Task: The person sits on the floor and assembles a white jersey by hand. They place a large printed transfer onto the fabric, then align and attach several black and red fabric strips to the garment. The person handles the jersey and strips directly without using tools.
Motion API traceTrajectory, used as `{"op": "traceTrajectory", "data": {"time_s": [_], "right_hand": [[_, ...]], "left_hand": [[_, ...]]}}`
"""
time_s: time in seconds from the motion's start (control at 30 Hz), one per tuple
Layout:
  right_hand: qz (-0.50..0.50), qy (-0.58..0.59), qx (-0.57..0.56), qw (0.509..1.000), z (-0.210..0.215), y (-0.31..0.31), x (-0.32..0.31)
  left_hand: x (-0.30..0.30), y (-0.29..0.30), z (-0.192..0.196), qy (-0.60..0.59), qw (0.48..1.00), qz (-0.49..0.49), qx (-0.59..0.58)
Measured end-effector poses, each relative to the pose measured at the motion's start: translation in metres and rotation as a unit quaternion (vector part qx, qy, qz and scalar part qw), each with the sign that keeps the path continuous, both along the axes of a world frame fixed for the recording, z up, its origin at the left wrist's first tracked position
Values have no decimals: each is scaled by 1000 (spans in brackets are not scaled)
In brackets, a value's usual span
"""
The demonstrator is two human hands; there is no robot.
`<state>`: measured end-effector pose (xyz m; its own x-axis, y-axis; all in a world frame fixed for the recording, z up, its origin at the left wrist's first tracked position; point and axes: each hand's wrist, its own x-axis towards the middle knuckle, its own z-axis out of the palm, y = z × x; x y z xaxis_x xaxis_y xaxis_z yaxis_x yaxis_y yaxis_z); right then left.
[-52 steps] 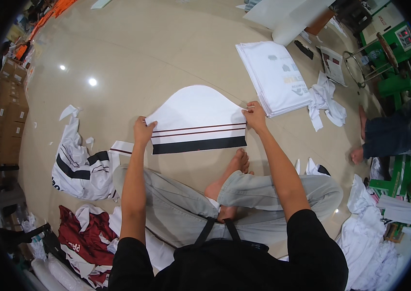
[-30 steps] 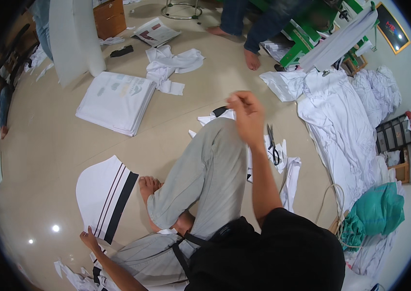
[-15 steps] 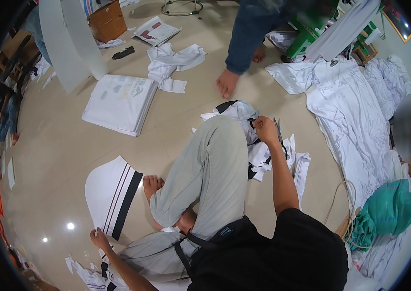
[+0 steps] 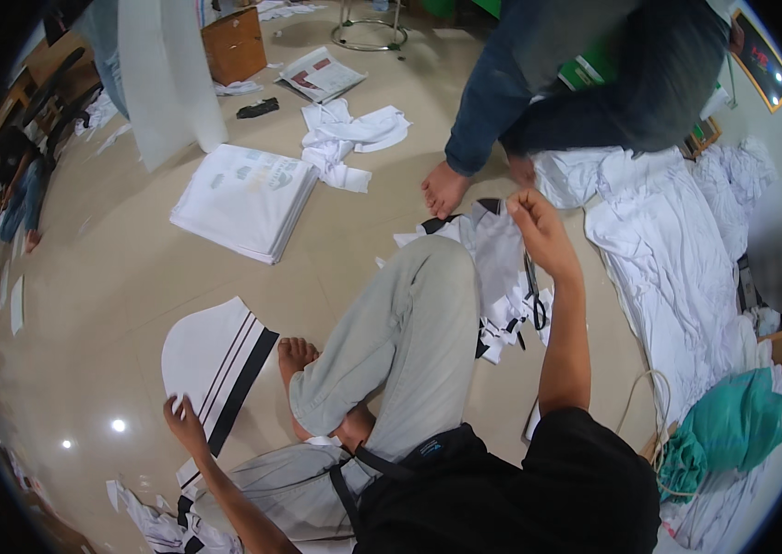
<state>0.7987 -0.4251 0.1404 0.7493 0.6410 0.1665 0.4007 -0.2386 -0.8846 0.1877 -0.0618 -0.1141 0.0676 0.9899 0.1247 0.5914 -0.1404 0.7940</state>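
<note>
On the floor to my left lies a curved white cloth panel [image 4: 202, 355] with thin dark stripes and a black band along one edge. My left hand [image 4: 186, 427] is at its lower left edge with fingers apart. Beyond my raised knee, my right hand [image 4: 541, 231] pinches a white cloth piece [image 4: 499, 254] with a black part at its top, lifting it off a heap of white and black scraps [image 4: 500, 334]. A pair of scissors [image 4: 536, 300] with dark handles shows beside my right wrist, over the heap.
Another person's bare foot [image 4: 446, 189] stands just past the scraps. A folded white stack [image 4: 243, 201] lies ahead left, near loose white cloth [image 4: 354, 134]. A long white cloth pile [image 4: 663, 268] and a green bundle [image 4: 733, 420] line the right. More scraps [image 4: 165, 526] lie lower left.
My right hand has raised the cloth piece off the scraps. My left hand has shifted up along the striped panel and its fingers have parted. The other person has stepped to the right.
</note>
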Motion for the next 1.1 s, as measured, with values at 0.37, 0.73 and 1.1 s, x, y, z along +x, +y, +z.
{"op": "traceTrajectory", "data": {"time_s": [0.37,0.73,1.1], "right_hand": [[364,-11,66,929,167,164,-96],[501,70,64,860,141,233,-170],[484,110,77,865,100,245,-212]], "left_hand": [[310,-78,317,-288,851,-431,87],[260,-51,322,-442,787,-430,-30],[218,-62,299,-403,862,-309,-8]]}}
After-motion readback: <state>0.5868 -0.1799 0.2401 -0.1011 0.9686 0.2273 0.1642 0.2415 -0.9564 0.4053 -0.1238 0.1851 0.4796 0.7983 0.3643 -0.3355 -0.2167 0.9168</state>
